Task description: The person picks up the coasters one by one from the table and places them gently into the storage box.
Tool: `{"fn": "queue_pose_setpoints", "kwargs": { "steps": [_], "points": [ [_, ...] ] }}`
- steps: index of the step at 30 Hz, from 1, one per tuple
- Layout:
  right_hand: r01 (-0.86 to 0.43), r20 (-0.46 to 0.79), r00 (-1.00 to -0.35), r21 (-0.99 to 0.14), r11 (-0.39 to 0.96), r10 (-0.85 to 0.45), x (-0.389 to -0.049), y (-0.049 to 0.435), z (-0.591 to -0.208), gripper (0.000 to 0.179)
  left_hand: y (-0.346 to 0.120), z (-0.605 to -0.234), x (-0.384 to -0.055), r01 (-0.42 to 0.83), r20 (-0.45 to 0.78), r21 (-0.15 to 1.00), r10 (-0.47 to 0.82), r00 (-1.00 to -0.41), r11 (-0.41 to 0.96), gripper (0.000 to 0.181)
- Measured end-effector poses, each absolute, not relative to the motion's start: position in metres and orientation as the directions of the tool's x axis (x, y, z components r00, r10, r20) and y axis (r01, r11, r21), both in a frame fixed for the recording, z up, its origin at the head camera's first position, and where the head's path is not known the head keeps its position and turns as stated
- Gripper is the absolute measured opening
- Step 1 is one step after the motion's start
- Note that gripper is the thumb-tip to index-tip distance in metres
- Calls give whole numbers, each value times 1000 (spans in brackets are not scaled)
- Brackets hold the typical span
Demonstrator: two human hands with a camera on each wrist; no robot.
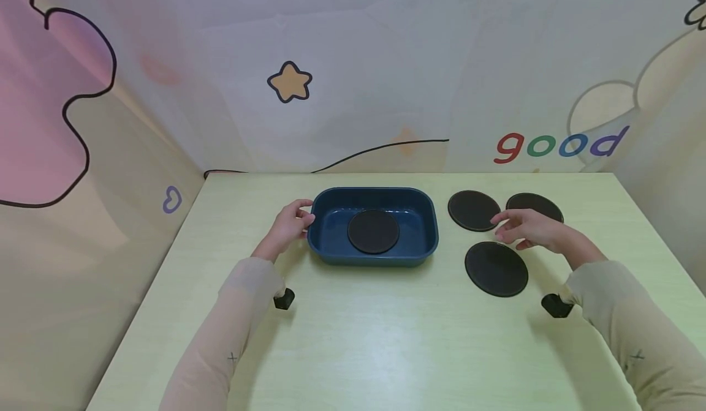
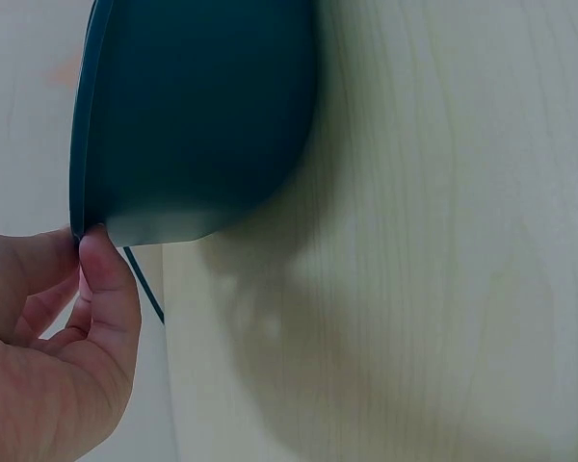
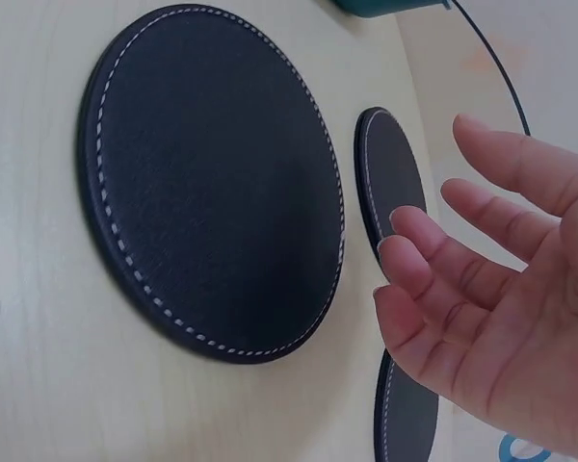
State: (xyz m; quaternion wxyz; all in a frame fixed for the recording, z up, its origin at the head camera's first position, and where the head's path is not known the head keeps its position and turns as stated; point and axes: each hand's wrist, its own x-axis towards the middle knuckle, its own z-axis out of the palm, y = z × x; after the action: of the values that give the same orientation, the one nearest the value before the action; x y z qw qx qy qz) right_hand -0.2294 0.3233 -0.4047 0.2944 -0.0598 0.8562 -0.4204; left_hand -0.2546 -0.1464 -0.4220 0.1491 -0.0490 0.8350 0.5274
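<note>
Dark blue, glossy, rounded-rectangular tray (image 1: 372,261) stands on the pale wood-grain table (image 1: 358,350), left of three loose black, round, stitched leather-look coasters (image 1: 496,269). Left hand (image 1: 288,224) pinches the tray's left rim between thumb and fingers. Right hand (image 1: 532,228) holds nothing, its fingers spread and slightly bent above the loose coasters. Risks, as judged: a one-sided lift by the left hand could tip the tray and slide its load; the loose coasters lie thin and flat, so fingertips may push one along instead of gripping it. Tray contents: one matching black round coaster (image 1: 373,231), flat near the middle.
</note>
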Motion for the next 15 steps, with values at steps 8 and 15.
{"fn": "queue_pose_setpoints", "kwargs": {
  "steps": [8, 15],
  "points": [
    [159, -461, -833, -729, 666, -306, -226, 333, -417, 50, -146, -422, -255, -237, -297, 869, 73, -952, 435, 37],
    [117, -434, -850, -710, 694, -300, -222, 333, -427, 46, -146, -422, -255, -240, -300, 865, 70, -951, 440, 37]
  ]
}}
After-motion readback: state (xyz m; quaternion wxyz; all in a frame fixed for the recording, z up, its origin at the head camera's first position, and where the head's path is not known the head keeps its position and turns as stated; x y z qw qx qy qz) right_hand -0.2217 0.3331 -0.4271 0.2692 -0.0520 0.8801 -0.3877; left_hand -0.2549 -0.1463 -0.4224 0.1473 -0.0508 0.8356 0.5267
